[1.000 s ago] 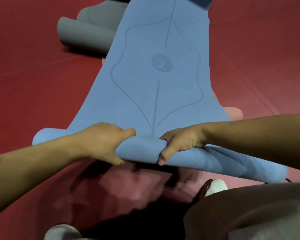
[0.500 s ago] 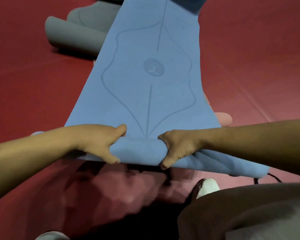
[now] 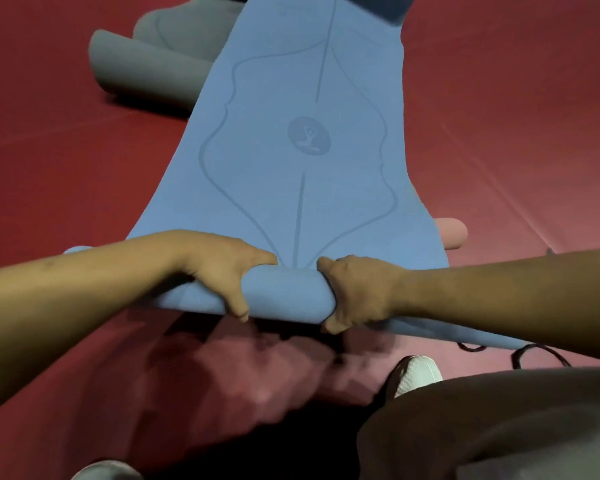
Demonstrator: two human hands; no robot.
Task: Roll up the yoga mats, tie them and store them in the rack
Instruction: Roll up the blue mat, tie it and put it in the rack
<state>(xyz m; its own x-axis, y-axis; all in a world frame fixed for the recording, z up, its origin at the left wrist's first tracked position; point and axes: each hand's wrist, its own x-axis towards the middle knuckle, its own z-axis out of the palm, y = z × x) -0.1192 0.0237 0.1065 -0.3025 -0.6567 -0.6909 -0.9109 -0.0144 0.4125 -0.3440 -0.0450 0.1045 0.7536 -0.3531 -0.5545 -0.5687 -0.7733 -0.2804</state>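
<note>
**Blue yoga mat part-rolled on the floor, both hands wrapped round the roll**

Spread lengthwise on the red floor, flat length running away from the camera, near end wound into a roll lying crosswise at the lower middle of the view. Printed on the flat part: a curved outline, a centre line and a round emblem with a seated figure.

Left hand clamped on the roll left of centre, fingers curled over the top toward the far side, thumb down the near face. Right hand clamped right of centre in mirror fashion, fingers over the top, thumb hooked down at the near edge. Short bare stretch of roll between the two hands. Forearms reaching in from either side, crossing over the roll's outer ends.

Grey mat, rolled, on the floor at upper left, meeting the flat length's left edge; touching or tucked under, cannot tell. Second grey shape behind it, blurred. Pink roll end poking out from beneath the right edge. Dark cord on the floor by the roll's right end, below the right forearm. White shoe just below the roll, right of centre, beside a grey-clad knee. Toe of another shoe at the bottom edge, lower left.
</note>
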